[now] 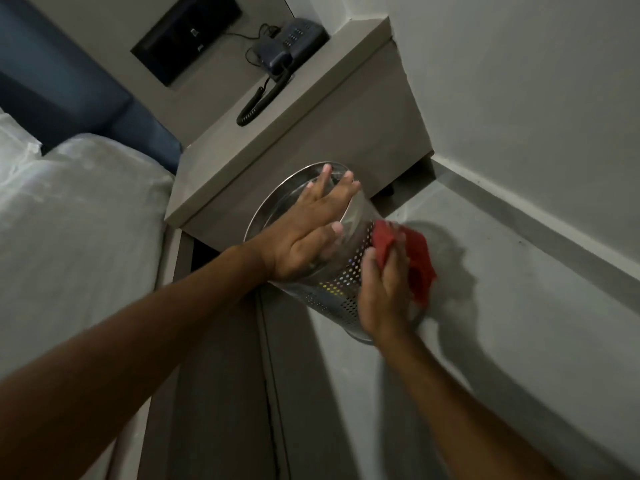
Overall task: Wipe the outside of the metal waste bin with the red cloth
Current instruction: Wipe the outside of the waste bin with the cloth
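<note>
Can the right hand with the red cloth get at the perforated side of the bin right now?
Probably yes: the right hand already presses the red cloth against the metal bin, with the left hand steadying its rim. Nothing blocks that side.

Red cloth (419,261), silvery hole-dotted bin (332,289) (dark telephone (287,46))
</note>
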